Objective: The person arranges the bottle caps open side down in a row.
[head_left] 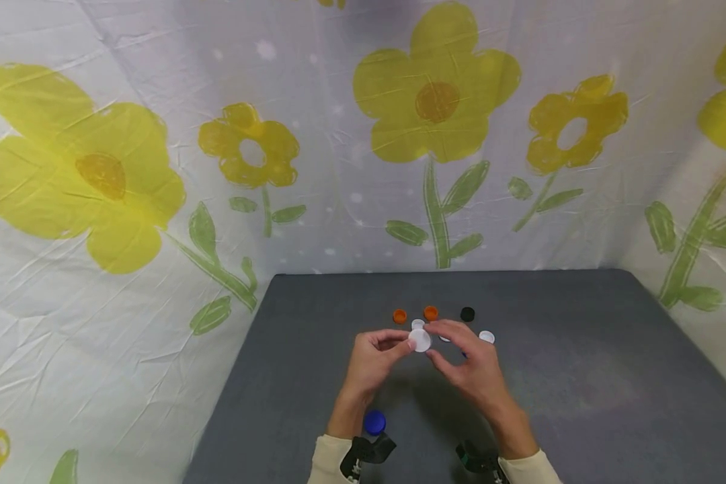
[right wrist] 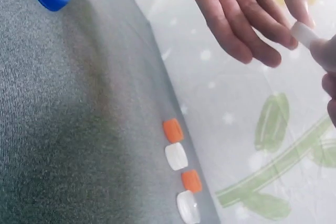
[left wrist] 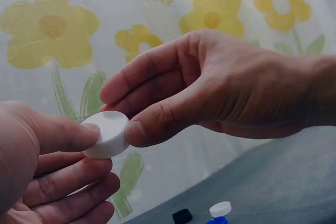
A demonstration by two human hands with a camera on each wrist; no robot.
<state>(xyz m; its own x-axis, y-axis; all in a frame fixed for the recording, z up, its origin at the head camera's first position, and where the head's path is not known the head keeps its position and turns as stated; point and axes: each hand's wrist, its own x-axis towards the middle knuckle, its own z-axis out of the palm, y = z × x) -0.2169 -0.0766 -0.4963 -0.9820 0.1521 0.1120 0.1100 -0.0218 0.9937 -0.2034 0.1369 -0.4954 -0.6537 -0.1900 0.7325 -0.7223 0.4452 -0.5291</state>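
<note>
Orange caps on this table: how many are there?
2. In the head view, the left orange cap lies beyond the left hand; the right orange cap lies between that cap and the black cap. Others may be hidden.

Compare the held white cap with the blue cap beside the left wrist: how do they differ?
Colour: the white cap is plain white, the blue cap solid blue.
Position: the white cap is up off the table; the blue cap rests on it.
Contact: the left hand pinches the white cap; no hand holds the blue cap.
Shared: both are round.
</note>
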